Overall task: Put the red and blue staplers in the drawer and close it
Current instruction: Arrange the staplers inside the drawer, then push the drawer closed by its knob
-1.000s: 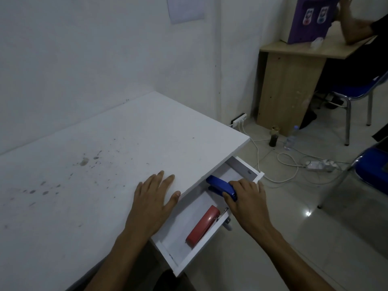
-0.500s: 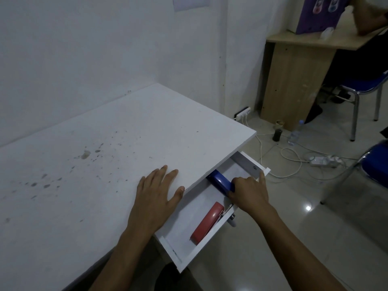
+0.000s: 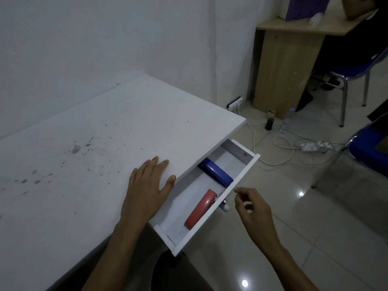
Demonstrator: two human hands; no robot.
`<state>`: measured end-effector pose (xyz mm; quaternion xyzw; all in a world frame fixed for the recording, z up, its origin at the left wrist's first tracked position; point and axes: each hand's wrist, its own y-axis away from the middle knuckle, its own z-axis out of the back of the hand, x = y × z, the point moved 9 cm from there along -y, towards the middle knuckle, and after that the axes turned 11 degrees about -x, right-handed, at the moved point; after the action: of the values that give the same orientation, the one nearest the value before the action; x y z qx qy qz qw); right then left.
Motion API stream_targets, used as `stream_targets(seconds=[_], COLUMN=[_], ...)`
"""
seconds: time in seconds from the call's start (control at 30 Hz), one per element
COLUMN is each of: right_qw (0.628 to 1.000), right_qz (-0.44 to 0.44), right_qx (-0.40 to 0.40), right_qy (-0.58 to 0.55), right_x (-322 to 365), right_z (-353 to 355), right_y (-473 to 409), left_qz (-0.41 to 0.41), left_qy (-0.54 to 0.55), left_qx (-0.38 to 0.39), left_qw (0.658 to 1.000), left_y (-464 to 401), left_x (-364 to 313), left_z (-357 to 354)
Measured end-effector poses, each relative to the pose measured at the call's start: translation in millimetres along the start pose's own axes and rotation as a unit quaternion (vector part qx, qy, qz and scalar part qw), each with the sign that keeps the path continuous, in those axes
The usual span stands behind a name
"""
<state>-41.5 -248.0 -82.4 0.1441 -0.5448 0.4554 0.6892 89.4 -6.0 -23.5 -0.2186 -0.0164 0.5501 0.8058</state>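
The white drawer stands pulled out from under the white table. Inside it lie the blue stapler toward the far end and the red stapler nearer to me, side by side along the drawer. My left hand rests flat on the tabletop at the drawer's edge, fingers spread. My right hand hovers just outside the drawer front, empty, fingers loosely curled, close to the small drawer knob.
A wooden desk with another person's arm on it stands at the back right. Blue chairs are on the right. Cables and a power strip, two bottles lie on the tiled floor. A wall bounds the table's far side.
My right hand has let go of the blue stapler, which now lies in the drawer, and has drawn back out past the drawer front. My left hand has stayed on the table.
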Motion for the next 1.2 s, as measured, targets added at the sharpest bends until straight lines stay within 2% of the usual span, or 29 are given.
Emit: stream_targets(seconds=[0.1, 0.17, 0.27, 0.5, 0.73, 0.83, 0.97, 1.2], right_qw=[0.992, 0.980, 0.965, 0.968, 0.967, 0.963, 0.956, 0.912], right_qz=[-0.118, -0.178, -0.221, -0.218, -0.188, -0.172, -0.143, -0.176], right_qx=[0.035, 0.085, 0.134, 0.100, 0.091, 0.113, 0.181, 0.229], right_qy=[-0.015, -0.032, -0.054, -0.071, -0.145, -0.175, -0.182, -0.291], right_x=[-32, -45, -52, -49, -36, -25, -12, -6], right_z=[-16, -32, -48, -47, -49, -58, -82, -102], right_y=[16, 26, 34, 29, 21, 12, 5, -5], left_qz=[-0.002, -0.003, -0.002, -0.003, -0.004, -0.006, 0.004, 0.005], left_qy=[-0.007, -0.006, -0.005, -0.007, 0.001, 0.008, 0.019, 0.028], left_qx=[0.000, 0.001, -0.002, 0.003, 0.005, 0.002, 0.001, 0.005], left_qw=[1.000, 1.000, 1.000, 1.000, 1.000, 1.000, 1.000, 1.000], left_y=[-1, -1, -2, -4, -4, -4, -5, -5], left_x=[-1, -2, -2, -4, -2, -4, -3, -4], left_z=[2, 3, 5, 6, 6, 8, 9, 11])
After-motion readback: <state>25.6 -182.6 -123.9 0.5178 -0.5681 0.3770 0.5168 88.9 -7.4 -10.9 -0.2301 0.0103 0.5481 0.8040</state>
